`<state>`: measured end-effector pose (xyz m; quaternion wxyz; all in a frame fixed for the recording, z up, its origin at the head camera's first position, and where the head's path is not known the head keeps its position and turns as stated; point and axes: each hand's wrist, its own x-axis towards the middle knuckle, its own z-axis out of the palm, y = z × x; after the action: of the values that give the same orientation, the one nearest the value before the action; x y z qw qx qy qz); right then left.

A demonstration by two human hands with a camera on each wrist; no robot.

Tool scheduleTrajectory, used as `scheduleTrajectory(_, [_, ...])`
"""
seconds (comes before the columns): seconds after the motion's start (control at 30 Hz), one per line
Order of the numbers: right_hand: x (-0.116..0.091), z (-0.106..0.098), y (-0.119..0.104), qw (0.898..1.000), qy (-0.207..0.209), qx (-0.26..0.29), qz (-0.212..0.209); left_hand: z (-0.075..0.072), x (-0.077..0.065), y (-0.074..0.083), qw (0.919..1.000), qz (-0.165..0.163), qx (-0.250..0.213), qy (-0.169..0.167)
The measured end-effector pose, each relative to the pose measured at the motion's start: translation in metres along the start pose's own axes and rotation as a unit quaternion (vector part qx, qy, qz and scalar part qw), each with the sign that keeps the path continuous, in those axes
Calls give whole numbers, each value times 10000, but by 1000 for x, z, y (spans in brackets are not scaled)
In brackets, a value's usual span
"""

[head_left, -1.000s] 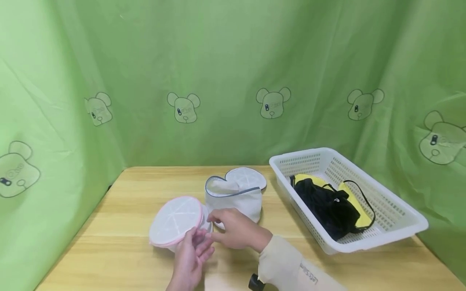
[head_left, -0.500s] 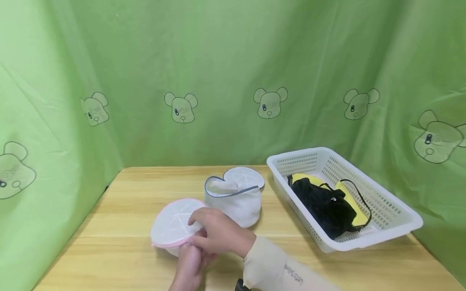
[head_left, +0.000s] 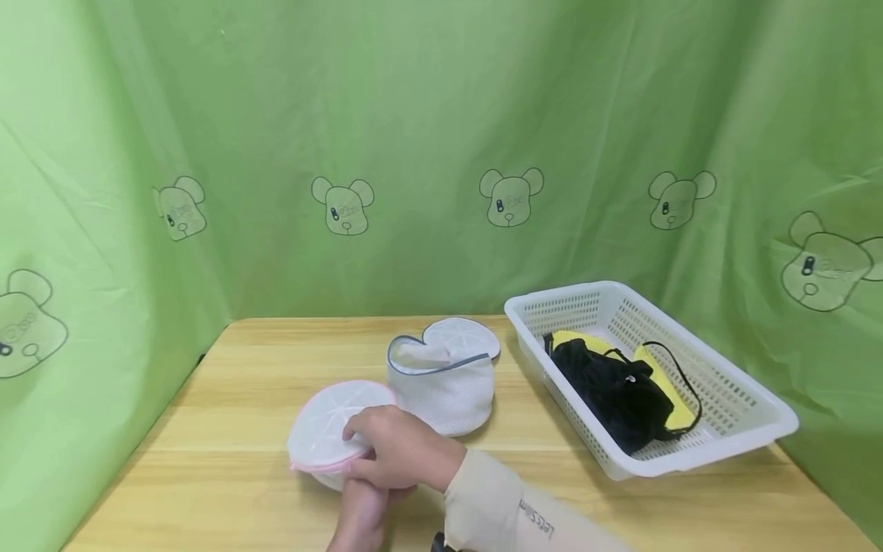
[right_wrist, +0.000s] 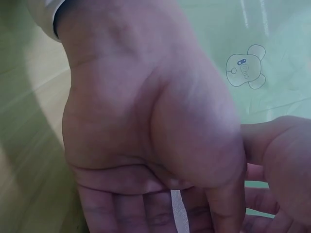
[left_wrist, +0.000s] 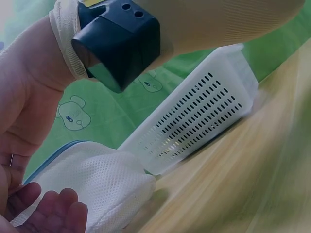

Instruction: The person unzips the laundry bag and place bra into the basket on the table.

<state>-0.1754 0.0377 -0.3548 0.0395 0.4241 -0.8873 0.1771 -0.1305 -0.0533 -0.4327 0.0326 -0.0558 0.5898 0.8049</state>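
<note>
A round white mesh laundry bag [head_left: 327, 425] with a pink zipper edge stands on the wooden table, its lid lying over the top. My right hand [head_left: 400, 448] crosses over the left and pinches the bag's pink edge on the near right side. Below it, my left hand [head_left: 362, 510] holds the same edge, its fingers mostly hidden in the head view. In the left wrist view some left fingers [left_wrist: 56, 213] show loosely bent. Just behind stands a second mesh laundry bag [head_left: 444, 399] with dark blue trim, its lid folded back.
At the right is a white perforated plastic basket [head_left: 731, 460] with a black cloth item [head_left: 614, 395] with straps and a yellow piece [head_left: 679, 410] inside. A green curtain [head_left: 414, 276] with bear prints hangs behind the wooden table [head_left: 228, 429].
My right hand has come left from beside the blue-trimmed bag onto the pink edge, over my left hand. The pink-edged lid now lies flatter over its bag.
</note>
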Motion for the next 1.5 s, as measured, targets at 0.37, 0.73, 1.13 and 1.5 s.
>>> scheduleTrajectory(0.37, [2, 0, 6, 9999, 3, -52, 162, 2, 3, 0, 9992, 182, 303, 168])
scheduleTrajectory(0.73, [0, -1, 14, 9982, 517, 104, 290, -1, 2, 12, 9885, -103, -875, 1232])
scheduleTrajectory(1.13, [-2, -2, 15, 9979, 541, -194, 308, -16, 3, 21, 9635, -156, -1739, 2032])
scheduleTrajectory(1.5, [-2, -2, 16, 9972, 506, -321, 451, -19, 6, 22, 9654, -108, -1402, 2196])
